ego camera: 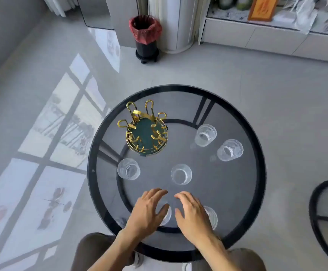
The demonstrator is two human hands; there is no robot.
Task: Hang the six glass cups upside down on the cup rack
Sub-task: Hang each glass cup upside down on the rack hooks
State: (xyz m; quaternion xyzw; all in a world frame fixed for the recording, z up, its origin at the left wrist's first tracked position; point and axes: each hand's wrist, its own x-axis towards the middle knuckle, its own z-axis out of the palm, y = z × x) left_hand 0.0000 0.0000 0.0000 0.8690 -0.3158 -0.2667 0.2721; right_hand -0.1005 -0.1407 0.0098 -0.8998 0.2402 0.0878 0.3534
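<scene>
A gold wire cup rack [146,130] with a dark green base stands at the back left of the round glass table [261,173]; its hooks are bare. Several clear glass cups stand upright on the table: one at the left [128,169], one in the middle [181,174], two at the right [206,135] [230,150]. Two more sit near the front edge, one [166,216] partly under my left hand [149,209] and one [212,217] partly under my right hand [192,214]. Both hands hover with fingers spread, holding nothing.
A black bin [145,36] with a red liner stands on the tiled floor behind the table, beside a white column [175,22]. A low white cabinet [272,38] runs along the back right. A second round table [327,222] shows at the right edge. My knees are under the table's front.
</scene>
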